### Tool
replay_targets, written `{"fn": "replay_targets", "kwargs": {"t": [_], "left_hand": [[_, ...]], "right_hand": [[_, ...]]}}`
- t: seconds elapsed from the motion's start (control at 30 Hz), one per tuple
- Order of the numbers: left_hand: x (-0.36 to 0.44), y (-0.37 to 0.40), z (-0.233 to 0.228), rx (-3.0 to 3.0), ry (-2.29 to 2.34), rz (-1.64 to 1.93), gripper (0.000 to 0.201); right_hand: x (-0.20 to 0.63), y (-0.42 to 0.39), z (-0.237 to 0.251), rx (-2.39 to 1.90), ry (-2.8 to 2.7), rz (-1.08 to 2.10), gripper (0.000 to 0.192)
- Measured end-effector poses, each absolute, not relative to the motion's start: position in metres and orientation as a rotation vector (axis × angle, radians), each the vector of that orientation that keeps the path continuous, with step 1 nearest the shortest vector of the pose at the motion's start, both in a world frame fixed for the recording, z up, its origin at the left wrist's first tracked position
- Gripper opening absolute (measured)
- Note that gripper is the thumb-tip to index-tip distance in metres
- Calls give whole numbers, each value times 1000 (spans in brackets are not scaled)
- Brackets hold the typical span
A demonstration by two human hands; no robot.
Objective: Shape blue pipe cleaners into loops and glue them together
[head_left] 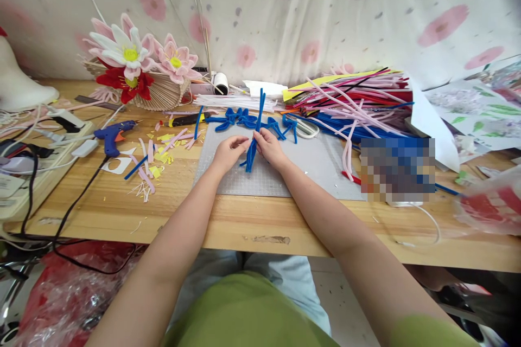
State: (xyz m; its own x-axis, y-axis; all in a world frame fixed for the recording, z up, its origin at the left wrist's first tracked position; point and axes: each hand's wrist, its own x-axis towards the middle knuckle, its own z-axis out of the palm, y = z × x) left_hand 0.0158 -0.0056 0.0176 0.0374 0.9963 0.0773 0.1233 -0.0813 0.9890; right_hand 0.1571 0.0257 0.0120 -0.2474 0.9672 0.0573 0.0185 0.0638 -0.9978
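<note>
Over the grey cutting mat [215,173], a bundle of blue pipe cleaners [261,105] stands nearly upright, bent into loops at its lower end. My right hand [269,147] pinches the bundle around its middle. Just to the left is my left hand [231,153], its fingers curved and apart, with the tips very close to the blue loops; whether they touch is unclear. Behind my hands, several shaped blue pipe-cleaner pieces [246,119] lie along the mat's far edge. White-handled scissors [307,129] rest to their right.
A large pile of pink, red and blue pipe cleaners [350,97] lies at the back right. Pipe-cleaner flowers [130,54] stand at the back left. A blue glue gun [109,138], a power strip [36,173] and yellow and pink scraps [165,154] occupy the left side.
</note>
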Motion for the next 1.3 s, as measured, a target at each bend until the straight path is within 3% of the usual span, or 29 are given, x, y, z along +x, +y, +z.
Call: {"fn": "replay_targets", "kwargs": {"t": [0.13,0.33,0.63,0.8,1.3], "left_hand": [[23,0,22,1276,1209,1091,31],[16,-3,32,1176,1160,1135,24],[16,-12,33,1103,1076,1075,24],[14,-6,24,1047,1044,1149,33],[25,-8,25,957,1000,1499,28]], "right_hand": [[157,24,15,-997,-1507,1249,37],[164,24,23,-848,-1443,1489,35],[168,16,31,-734,-1576,1610,32],[165,13,29,-751,-1541,1623,29],[166,15,35,-803,-1666,1508,31]]}}
